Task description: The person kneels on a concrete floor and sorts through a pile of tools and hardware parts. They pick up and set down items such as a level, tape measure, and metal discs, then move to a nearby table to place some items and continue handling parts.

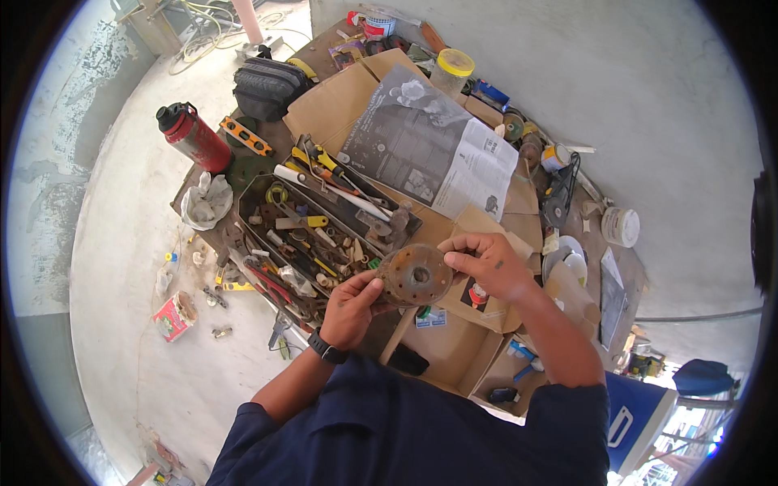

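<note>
A worn, brownish round metal disc (pixel 405 267) with a centre hole and a ring of smaller holes is held up between my hands. My left hand (pixel 350 309) is closed on its left edge, thumb on the upper face. On the opposite edge, my right hand (pixel 489 264) pinches the rim between thumb and fingers. Just beyond the disc lies a dark open toolbox (pixel 243 202) full of fittings and hand tools. A hammer (pixel 397 225) rests near its right end. Flattened cardboard (pixel 324 105) spreads under a printed sheet (pixel 413 146).
At the left stand a red bottle (pixel 198 142) and an orange level (pixel 245 136), with a black bag (pixel 271 85) farther back. A yellow-lidded jar (pixel 451 71), an angle grinder (pixel 559 198) and a white tub (pixel 621 227) line the wall side. An open cardboard box (pixel 454 356) sits close to me.
</note>
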`<state>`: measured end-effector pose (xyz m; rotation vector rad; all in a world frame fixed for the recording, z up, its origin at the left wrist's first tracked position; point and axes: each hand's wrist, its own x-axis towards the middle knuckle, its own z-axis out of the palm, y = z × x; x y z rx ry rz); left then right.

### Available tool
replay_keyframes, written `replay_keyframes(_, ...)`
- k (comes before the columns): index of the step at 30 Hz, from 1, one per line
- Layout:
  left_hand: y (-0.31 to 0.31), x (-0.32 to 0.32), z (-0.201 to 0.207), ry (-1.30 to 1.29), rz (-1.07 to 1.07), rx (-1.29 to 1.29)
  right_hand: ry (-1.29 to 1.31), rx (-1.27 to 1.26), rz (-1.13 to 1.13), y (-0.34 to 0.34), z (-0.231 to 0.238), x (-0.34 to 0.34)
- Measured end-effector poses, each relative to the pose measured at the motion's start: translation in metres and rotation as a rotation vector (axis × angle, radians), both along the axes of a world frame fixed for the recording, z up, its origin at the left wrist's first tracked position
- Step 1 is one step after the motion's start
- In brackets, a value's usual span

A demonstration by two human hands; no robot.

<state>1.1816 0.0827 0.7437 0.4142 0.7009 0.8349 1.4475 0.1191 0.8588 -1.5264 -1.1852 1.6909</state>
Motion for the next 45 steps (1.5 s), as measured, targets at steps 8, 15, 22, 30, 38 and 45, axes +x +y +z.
replay_keyframes(8, -0.027, -0.002, 0.006, -0.171, -0.122, 0.003, -0.103, 0.058, -0.208, -0.069, -0.017, -0.017)
replay_keyframes(15, -0.041, -0.009, 0.006, -0.122, -0.23, -0.031, -0.013, 0.04, -0.413, -0.113, -0.033, -0.03)
replay_keyframes(22, -0.046, -0.015, 0.011, -0.191, -0.292, -0.027, 0.047, 0.078, -0.433, -0.131, -0.038, -0.035)
replay_keyframes(30, -0.051, -0.013, 0.011, -0.125, -0.156, -0.066, 0.134, 0.115, -0.435, -0.13, -0.032, -0.046)
replay_keyframes(38, -0.047, -0.023, 0.006, 0.14, 0.006, -0.008, 0.183, 0.106, -0.471, -0.127, -0.04, -0.072)
replay_keyframes(45, -0.046, -0.038, 0.016, 0.34, -0.044, 0.088, 0.091, 0.104, -0.51, -0.125, -0.051, -0.084)
